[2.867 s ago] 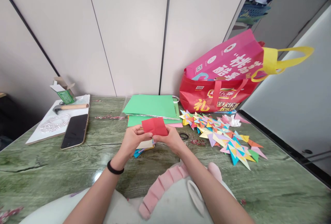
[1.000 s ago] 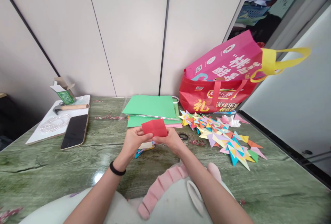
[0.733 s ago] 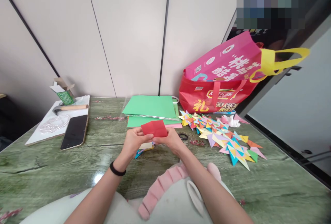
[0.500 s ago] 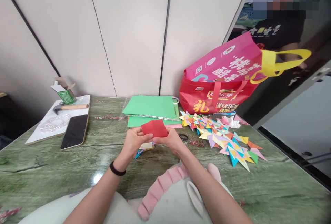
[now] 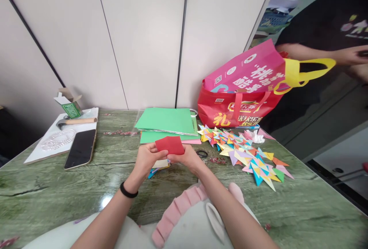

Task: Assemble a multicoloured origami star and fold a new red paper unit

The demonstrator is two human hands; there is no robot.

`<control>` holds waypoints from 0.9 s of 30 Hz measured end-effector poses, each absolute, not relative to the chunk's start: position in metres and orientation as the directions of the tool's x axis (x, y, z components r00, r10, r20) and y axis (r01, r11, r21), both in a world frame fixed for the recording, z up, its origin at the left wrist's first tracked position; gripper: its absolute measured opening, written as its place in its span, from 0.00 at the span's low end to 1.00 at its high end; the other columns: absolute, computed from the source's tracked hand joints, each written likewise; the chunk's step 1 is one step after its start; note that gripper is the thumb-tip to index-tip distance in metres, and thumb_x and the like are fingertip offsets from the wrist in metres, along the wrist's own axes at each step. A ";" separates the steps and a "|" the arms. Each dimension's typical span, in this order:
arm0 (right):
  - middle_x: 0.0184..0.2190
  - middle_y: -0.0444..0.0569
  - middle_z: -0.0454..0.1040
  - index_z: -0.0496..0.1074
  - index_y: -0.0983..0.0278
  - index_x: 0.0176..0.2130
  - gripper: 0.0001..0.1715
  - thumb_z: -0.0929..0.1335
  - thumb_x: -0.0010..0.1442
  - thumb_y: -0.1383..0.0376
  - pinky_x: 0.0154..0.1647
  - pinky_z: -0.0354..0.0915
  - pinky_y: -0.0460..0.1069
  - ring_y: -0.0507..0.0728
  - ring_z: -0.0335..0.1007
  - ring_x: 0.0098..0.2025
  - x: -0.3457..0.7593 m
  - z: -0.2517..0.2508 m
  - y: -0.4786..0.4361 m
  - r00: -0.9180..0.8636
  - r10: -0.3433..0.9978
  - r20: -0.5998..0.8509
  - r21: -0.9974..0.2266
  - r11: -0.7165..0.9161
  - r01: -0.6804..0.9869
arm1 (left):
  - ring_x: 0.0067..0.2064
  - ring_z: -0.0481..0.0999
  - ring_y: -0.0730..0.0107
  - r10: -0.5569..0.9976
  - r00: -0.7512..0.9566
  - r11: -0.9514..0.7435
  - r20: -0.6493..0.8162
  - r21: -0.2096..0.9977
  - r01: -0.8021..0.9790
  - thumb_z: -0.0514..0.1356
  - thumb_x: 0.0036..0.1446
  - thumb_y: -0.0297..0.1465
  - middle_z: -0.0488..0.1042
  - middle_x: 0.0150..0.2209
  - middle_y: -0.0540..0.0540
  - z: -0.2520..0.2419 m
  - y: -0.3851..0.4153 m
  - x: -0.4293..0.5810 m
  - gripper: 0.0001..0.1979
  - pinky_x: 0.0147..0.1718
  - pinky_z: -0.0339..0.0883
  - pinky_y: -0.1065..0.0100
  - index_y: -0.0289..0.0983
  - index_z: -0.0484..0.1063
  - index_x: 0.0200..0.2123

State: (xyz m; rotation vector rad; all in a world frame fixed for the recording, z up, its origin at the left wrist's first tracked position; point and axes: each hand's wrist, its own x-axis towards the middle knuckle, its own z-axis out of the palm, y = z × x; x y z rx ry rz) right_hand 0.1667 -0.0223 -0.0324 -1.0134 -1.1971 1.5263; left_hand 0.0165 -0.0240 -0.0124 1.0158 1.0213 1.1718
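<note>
A folded piece of red paper (image 5: 170, 145) is held up between my two hands above the green marbled table (image 5: 115, 180). My left hand (image 5: 146, 158) pinches its left side, with the thumb on its lower edge. My right hand (image 5: 188, 157) grips the right side, thumb also along the bottom. Below the paper, partly hidden by my left hand, lie small coloured papers (image 5: 160, 165). Behind it are large green sheets (image 5: 166, 120). Many folded colourful paper pieces (image 5: 241, 153) lie to the right.
At the left are a phone (image 5: 81, 149), a hammer (image 5: 76, 122), beads (image 5: 58, 140) and a small green box (image 5: 71, 108). A red bag (image 5: 218, 105) stands behind the folded pieces. Black scissors handles (image 5: 202, 153) lie near my right hand. A person's arm (image 5: 313, 53) shows at the right.
The person at the right has moved further right, with a forearm now in view. The view has shifted slightly. My hands keep hold of the red paper.
</note>
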 end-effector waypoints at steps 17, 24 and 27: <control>0.21 0.43 0.72 0.75 0.68 0.31 0.20 0.75 0.35 0.62 0.24 0.64 0.46 0.49 0.63 0.21 0.166 -0.028 -0.023 -0.237 0.968 -0.081 -0.989 -0.107 -0.101 | 0.30 0.79 0.60 0.982 0.154 0.139 -0.112 0.974 -0.178 0.71 0.31 0.31 0.80 0.29 0.42 -0.016 -0.021 0.012 0.23 0.31 0.74 0.64 0.30 0.74 0.35; 0.21 0.44 0.72 0.75 0.68 0.31 0.19 0.74 0.36 0.61 0.24 0.64 0.46 0.50 0.63 0.21 0.166 -0.027 -0.023 -0.234 0.970 -0.065 -0.991 -0.090 -0.097 | 0.30 0.79 0.57 0.983 0.158 0.123 -0.094 0.975 -0.185 0.71 0.30 0.31 0.80 0.28 0.41 -0.016 -0.021 0.013 0.21 0.32 0.74 0.62 0.30 0.75 0.32; 0.20 0.44 0.72 0.75 0.68 0.31 0.19 0.74 0.36 0.61 0.23 0.63 0.46 0.50 0.63 0.21 0.166 -0.026 -0.024 -0.232 0.970 -0.068 -0.992 -0.090 -0.084 | 0.31 0.79 0.57 0.984 0.152 0.123 -0.095 0.974 -0.189 0.71 0.30 0.31 0.80 0.28 0.42 -0.016 -0.021 0.013 0.21 0.33 0.74 0.62 0.30 0.76 0.32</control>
